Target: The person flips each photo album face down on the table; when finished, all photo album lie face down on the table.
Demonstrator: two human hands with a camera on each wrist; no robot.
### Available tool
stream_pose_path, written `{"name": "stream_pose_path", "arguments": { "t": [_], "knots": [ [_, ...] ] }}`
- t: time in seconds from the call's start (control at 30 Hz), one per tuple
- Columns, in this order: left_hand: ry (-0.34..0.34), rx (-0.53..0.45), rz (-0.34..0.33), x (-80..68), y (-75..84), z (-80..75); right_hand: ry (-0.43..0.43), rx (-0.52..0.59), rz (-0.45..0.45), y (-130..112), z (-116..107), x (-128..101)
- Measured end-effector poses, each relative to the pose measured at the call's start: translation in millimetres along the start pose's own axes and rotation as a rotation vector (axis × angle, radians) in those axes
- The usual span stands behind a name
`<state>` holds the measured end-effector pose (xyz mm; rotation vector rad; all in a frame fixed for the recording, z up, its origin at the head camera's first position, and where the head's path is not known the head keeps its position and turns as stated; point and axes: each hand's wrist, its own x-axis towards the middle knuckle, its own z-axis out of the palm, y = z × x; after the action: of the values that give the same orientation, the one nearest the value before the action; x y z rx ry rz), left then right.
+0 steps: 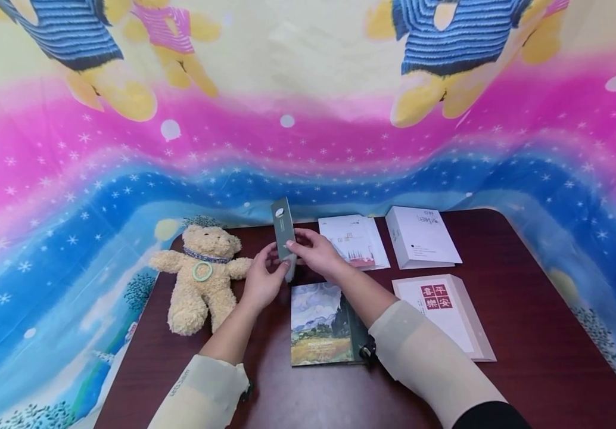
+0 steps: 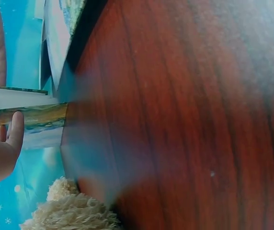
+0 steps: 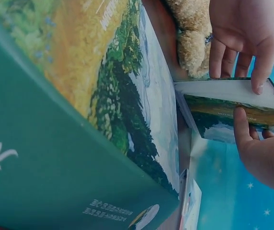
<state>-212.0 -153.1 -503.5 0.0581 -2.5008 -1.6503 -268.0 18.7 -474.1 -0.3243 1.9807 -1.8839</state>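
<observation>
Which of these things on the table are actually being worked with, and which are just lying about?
In hand:
- small green book, held upright
- left hand and right hand, both gripping it

Lying about:
- teddy bear
- landscape-cover book
- white booklet with red characters
- white box
- white card
- table
</observation>
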Motion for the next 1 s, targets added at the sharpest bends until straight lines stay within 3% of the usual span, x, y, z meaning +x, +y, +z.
{"name": "stream_pose_path", "arguments": {
  "t": [0.33, 0.53, 1.0],
  "knots": [
    [-0.06, 0.008, -0.019, 1.7, -17.6, 6.8, 0.032, 0.024, 0.014, 3, -6, 1],
    [-0.103, 0.038, -0.064, 2.3, -29.8, 9.6, 0.047, 0.012, 0.013, 3, -8, -1],
    [-0.116, 0.121, -0.097, -1.0, -32.6, 14.6, 0.119, 0.001, 0.022, 5, -17, -5]
  ]
}}
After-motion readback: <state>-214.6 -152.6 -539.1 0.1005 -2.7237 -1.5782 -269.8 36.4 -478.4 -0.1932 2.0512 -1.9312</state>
